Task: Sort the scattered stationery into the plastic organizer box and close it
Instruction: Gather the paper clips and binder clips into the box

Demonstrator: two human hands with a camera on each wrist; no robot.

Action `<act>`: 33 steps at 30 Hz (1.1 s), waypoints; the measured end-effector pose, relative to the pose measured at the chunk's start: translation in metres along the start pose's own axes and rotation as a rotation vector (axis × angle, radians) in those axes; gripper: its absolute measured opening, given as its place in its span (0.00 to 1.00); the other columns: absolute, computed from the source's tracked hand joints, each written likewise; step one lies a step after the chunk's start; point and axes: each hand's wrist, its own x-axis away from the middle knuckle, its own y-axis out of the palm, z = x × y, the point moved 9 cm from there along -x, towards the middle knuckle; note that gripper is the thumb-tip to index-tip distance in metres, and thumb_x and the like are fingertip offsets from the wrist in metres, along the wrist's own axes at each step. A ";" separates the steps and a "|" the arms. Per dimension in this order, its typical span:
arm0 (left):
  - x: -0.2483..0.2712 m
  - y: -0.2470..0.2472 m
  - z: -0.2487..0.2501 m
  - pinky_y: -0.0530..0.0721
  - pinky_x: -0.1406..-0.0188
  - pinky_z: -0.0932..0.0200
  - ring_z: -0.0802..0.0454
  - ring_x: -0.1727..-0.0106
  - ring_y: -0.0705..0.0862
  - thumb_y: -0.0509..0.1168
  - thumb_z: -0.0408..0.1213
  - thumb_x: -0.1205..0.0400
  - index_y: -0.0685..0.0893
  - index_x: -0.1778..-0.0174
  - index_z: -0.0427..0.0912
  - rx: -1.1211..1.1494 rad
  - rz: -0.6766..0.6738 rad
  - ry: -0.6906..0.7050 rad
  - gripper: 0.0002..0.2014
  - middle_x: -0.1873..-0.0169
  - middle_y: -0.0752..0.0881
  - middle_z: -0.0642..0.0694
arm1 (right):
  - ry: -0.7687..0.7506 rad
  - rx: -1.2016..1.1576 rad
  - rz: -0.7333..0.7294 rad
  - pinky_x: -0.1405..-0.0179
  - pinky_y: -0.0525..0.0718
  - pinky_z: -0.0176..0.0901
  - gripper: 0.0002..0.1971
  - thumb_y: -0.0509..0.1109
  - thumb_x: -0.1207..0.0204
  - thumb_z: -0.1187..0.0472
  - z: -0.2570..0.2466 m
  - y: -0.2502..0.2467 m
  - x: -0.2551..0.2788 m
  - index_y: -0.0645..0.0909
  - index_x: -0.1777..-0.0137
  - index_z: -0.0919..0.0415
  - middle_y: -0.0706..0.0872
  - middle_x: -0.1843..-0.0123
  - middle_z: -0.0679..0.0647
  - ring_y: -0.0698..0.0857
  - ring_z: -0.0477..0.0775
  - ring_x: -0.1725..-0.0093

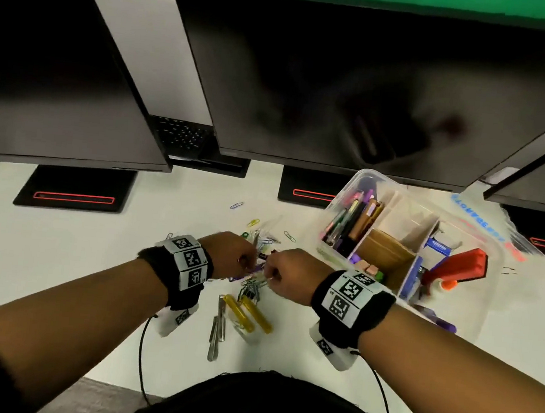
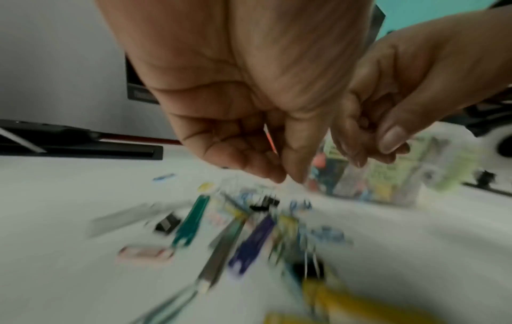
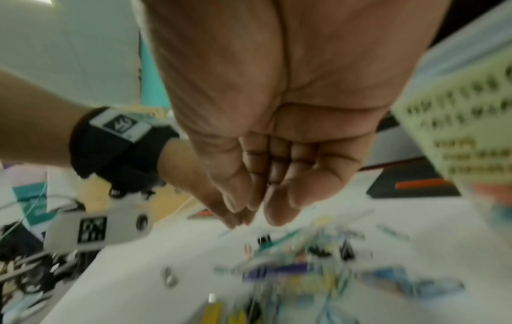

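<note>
Two yellow clips (image 1: 248,313) lie nearest on the white desk (image 1: 58,251), beside metal clips (image 1: 218,328). Above the scattered paper clips (image 1: 261,238), the left hand (image 1: 232,256) and right hand (image 1: 287,273) meet, fingers curled downward; what either grip holds I cannot tell. Beyond, right, the plastic organizer box (image 1: 343,193) stands open, pens (image 1: 350,218) inside, below dark monitors (image 1: 344,89).
</note>
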 end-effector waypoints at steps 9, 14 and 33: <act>0.027 0.074 -0.014 0.74 0.32 0.52 0.45 0.31 0.75 0.70 0.46 0.24 0.79 0.34 0.45 -0.199 -0.185 0.304 0.22 0.34 0.78 0.44 | 0.081 0.096 -0.193 0.60 0.72 0.42 0.17 0.72 0.30 0.47 0.002 0.087 -0.022 0.78 0.49 0.58 0.84 0.52 0.57 0.76 0.54 0.58; 0.037 0.080 -0.010 0.76 0.35 0.50 0.41 0.33 0.76 0.72 0.45 0.25 0.82 0.37 0.44 -0.196 -0.148 0.498 0.21 0.35 0.80 0.41 | 0.210 0.074 -0.114 0.57 0.71 0.42 0.11 0.69 0.25 0.56 0.014 0.089 -0.023 0.78 0.48 0.62 0.83 0.48 0.60 0.82 0.61 0.48; 0.025 0.083 -0.048 0.74 0.38 0.53 0.44 0.35 0.76 0.58 0.43 0.16 0.79 0.39 0.43 -0.288 -0.138 0.356 0.13 0.40 0.81 0.43 | 0.233 -0.181 -0.010 0.50 0.77 0.43 0.20 0.57 0.24 0.72 0.005 0.088 -0.021 0.71 0.32 0.62 0.83 0.44 0.62 0.82 0.61 0.46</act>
